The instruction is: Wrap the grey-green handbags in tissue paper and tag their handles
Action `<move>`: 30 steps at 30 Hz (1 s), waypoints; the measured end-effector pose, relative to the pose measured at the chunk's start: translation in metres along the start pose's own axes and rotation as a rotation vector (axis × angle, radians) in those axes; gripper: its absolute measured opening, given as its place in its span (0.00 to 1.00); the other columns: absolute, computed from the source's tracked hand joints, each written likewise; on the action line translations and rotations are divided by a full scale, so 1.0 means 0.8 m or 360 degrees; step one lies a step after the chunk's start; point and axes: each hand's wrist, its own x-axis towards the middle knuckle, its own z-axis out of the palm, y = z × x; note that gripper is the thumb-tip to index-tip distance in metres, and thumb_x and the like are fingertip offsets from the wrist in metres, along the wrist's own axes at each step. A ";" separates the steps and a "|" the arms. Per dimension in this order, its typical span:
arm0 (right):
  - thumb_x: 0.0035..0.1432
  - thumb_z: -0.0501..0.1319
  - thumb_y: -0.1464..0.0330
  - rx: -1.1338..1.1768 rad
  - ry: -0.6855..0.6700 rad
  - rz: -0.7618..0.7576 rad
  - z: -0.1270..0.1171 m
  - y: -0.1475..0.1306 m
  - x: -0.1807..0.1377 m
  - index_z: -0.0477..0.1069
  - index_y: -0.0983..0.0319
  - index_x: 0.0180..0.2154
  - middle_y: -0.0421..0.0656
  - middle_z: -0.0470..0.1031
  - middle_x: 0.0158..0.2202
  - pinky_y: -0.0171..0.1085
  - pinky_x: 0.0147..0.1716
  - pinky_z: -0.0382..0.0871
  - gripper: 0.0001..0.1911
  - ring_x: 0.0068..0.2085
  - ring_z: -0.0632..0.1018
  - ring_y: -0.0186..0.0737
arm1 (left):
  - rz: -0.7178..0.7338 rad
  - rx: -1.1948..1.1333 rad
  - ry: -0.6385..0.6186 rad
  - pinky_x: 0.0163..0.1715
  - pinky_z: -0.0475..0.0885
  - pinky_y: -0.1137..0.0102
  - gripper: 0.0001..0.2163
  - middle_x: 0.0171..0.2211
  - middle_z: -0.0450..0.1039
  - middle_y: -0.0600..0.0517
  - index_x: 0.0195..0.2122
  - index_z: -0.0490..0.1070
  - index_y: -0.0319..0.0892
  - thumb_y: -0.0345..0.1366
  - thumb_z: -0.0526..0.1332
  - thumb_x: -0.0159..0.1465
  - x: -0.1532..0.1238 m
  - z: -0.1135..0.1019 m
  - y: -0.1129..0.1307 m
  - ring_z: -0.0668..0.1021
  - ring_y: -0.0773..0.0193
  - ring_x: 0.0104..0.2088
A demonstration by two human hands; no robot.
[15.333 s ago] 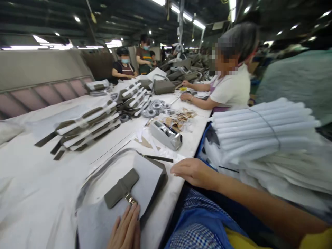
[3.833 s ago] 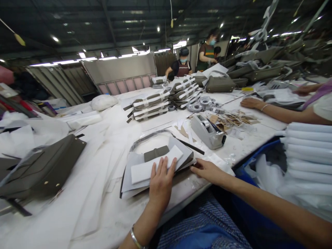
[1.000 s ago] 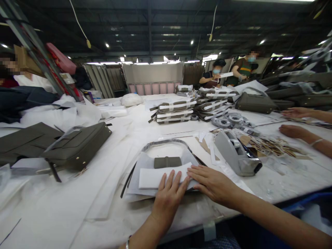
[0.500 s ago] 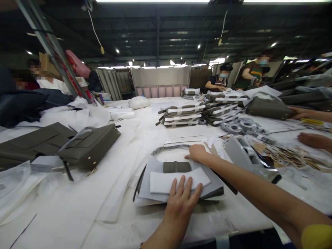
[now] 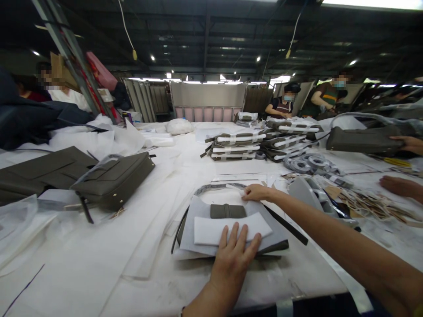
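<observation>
A dark olive handbag point(image 5: 276, 247) lies flat on the white-covered table in front of me. Over it are a grey-white tissue sheet point(image 5: 200, 211), an olive flap tab point(image 5: 228, 211) and a white foam strip point(image 5: 206, 230). My left hand point(image 5: 233, 255) rests flat on the foam, fingers spread. At the bag's far side, my right hand point(image 5: 259, 193) has its fingers closed on the wrapped handle point(image 5: 206, 189), covering the handle's right part. A short pale strip point(image 5: 234, 187) shows beside these fingers. A dark strap point(image 5: 287, 224) sticks out to the right.
More olive bags point(image 5: 114, 180) lie at left. Stacked bags with white padding point(image 5: 236, 147) stand ahead. Grey tape rolls point(image 5: 307, 163) and tags with cords point(image 5: 360, 200) lie at right, where a co-worker's hand point(image 5: 411, 144) holds another bag point(image 5: 363, 140). Other people work behind.
My right hand's fingers have drawn together at the handle, and a pale strip now shows beside them. The left hand stays on the foam. The co-worker's bag has turned, its handle now visible.
</observation>
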 end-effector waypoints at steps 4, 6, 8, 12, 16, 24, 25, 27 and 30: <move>0.47 0.70 0.56 0.0243 -0.0044 -0.0151 -0.009 0.008 -0.005 0.76 0.62 0.43 0.44 0.79 0.37 0.35 0.35 0.67 0.24 0.38 0.76 0.42 | -0.0007 0.0006 0.0017 0.59 0.65 0.57 0.18 0.56 0.73 0.54 0.61 0.65 0.57 0.40 0.51 0.71 -0.001 0.001 0.000 0.72 0.55 0.58; 0.44 0.71 0.56 0.0334 -0.0076 -0.0216 -0.015 0.012 -0.003 0.76 0.62 0.47 0.45 0.79 0.38 0.35 0.35 0.68 0.28 0.37 0.77 0.41 | -0.0010 0.0001 0.0015 0.59 0.65 0.57 0.18 0.56 0.73 0.55 0.61 0.65 0.57 0.40 0.51 0.71 -0.002 0.004 0.002 0.72 0.55 0.58; 0.42 0.72 0.57 0.0379 -0.0073 -0.0255 -0.020 0.015 0.002 0.78 0.63 0.44 0.44 0.80 0.35 0.35 0.34 0.69 0.27 0.35 0.77 0.40 | -0.0023 -0.0011 0.0019 0.59 0.64 0.57 0.18 0.57 0.73 0.55 0.61 0.65 0.57 0.40 0.51 0.72 -0.004 0.007 0.003 0.72 0.55 0.58; 0.42 0.71 0.57 0.0380 0.0124 -0.0271 -0.023 0.020 0.017 0.80 0.64 0.29 0.42 0.78 0.25 0.34 0.32 0.67 0.17 0.30 0.77 0.39 | -0.0052 -0.0035 0.0061 0.59 0.64 0.56 0.18 0.57 0.73 0.55 0.61 0.65 0.58 0.40 0.49 0.72 -0.005 0.010 0.005 0.72 0.55 0.58; 0.43 0.71 0.57 0.0357 0.0487 -0.0286 -0.022 0.017 0.027 0.80 0.62 0.25 0.40 0.76 0.21 0.34 0.29 0.64 0.14 0.28 0.76 0.39 | -0.0010 -0.0018 0.0002 0.57 0.66 0.57 0.18 0.56 0.73 0.56 0.61 0.65 0.57 0.39 0.49 0.72 0.000 0.003 0.003 0.73 0.56 0.57; 0.49 0.68 0.57 0.0402 0.1073 -0.0417 -0.045 -0.007 0.018 0.80 0.62 0.31 0.40 0.78 0.25 0.34 0.29 0.65 0.14 0.29 0.77 0.40 | 0.0012 -0.0008 -0.0010 0.57 0.67 0.57 0.18 0.57 0.73 0.55 0.62 0.64 0.57 0.39 0.48 0.72 0.000 0.001 0.001 0.72 0.55 0.58; 0.50 0.68 0.58 0.0396 0.1116 -0.0446 -0.050 -0.011 0.010 0.80 0.62 0.31 0.41 0.79 0.25 0.34 0.29 0.66 0.14 0.30 0.77 0.40 | 0.0012 -0.0007 -0.0014 0.57 0.67 0.56 0.19 0.57 0.73 0.55 0.62 0.64 0.57 0.39 0.48 0.72 -0.001 0.002 0.002 0.72 0.55 0.58; 0.52 0.67 0.58 0.0378 0.1173 -0.0507 -0.057 -0.021 -0.015 0.80 0.62 0.32 0.42 0.80 0.28 0.35 0.33 0.67 0.13 0.32 0.78 0.41 | 0.0017 -0.0004 -0.0041 0.58 0.67 0.56 0.19 0.58 0.72 0.55 0.63 0.63 0.57 0.39 0.48 0.72 -0.001 0.002 0.002 0.72 0.55 0.59; 0.57 0.64 0.62 0.0297 0.1225 -0.0691 -0.056 -0.032 -0.069 0.81 0.59 0.33 0.42 0.81 0.34 0.36 0.41 0.70 0.09 0.38 0.80 0.42 | 0.0015 -0.0014 -0.0050 0.58 0.67 0.56 0.19 0.58 0.72 0.55 0.63 0.62 0.57 0.39 0.48 0.72 -0.001 0.001 0.001 0.72 0.55 0.59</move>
